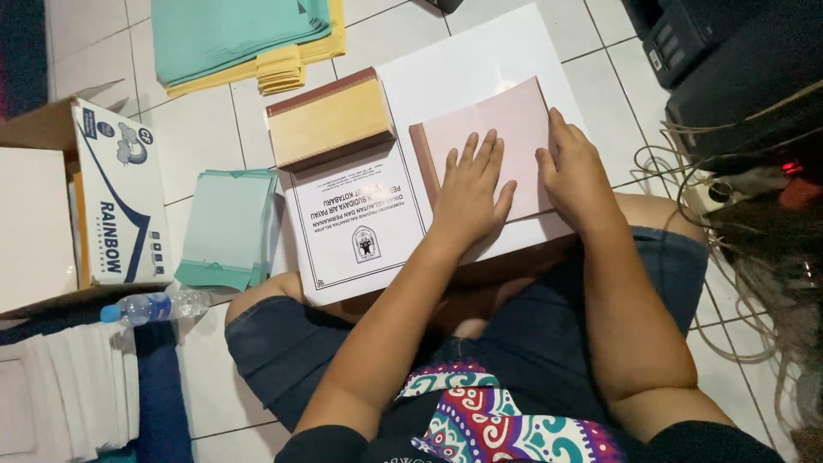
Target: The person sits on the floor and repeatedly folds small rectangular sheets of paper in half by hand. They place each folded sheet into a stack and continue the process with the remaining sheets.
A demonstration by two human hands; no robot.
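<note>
On the white sheet across the lap: pink booklet, spine leftward, long axis running away. Left hand flat, open, pressing its cover; right hand open along its right edge, gripping nothing.

Floor: glossy white square ceramic tiles with thin grey grout lines.
Light: soft glare at twelve o'clock.
Furniture: dark blocky cabinet at two o'clock, tangled pale cables beside it.
</note>
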